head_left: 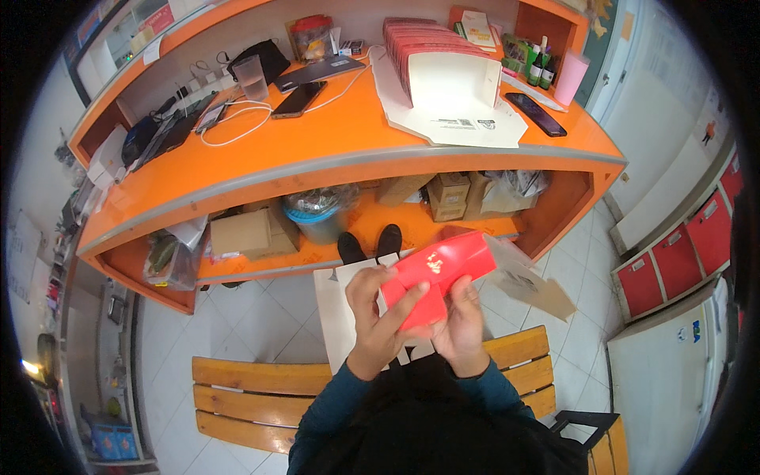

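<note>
A glossy red card box with a small gold mark is held in front of me above my lap, part of it folded. My left hand grips its left side, thumb and fingers pressing on the red card. At its lower right edge, my right hand is closed, with the thumb up along the side. Beneath my hands, a white cardboard sheet lies across my lap. Another opened cardboard piece sticks out to the right of the red box.
On the orange counter stands a white carton with a row of red folded cards. Two phones, a clear cup and a pink cup are there too. Below sits a blue-rimmed bucket. I sit on a wooden bench.
</note>
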`<state>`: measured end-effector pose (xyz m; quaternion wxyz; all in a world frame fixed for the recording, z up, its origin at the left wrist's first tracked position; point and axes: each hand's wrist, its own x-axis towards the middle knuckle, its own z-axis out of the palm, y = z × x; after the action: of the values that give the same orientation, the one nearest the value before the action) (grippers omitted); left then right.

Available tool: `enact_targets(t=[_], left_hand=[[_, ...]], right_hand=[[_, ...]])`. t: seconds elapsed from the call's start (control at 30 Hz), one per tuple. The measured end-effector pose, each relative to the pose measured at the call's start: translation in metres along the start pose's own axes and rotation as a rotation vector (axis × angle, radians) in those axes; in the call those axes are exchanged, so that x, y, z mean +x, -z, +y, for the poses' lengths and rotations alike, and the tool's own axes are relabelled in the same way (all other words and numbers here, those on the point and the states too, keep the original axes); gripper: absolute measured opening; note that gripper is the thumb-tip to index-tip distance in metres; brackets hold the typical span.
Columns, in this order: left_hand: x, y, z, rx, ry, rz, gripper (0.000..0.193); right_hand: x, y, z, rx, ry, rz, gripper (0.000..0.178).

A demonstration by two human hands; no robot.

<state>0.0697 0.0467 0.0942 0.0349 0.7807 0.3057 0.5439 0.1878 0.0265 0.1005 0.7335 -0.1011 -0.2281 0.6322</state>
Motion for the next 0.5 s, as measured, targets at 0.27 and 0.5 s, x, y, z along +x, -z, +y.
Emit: enact_targets(t=[0.27,0.5], left_hand=[[-0.007,-0.018,0.008,-0.244,0.215,-0.122,0.075],[0.036,0.029,-0.042,-0.616,0.189,-0.469,0.068]], right_hand=[[0.0,-0.002,0.0,-0.998,0.45,0.028,0.032],[-0.009,-0.001,-0.042,-1.643,0.073,-0.481,0.039]])
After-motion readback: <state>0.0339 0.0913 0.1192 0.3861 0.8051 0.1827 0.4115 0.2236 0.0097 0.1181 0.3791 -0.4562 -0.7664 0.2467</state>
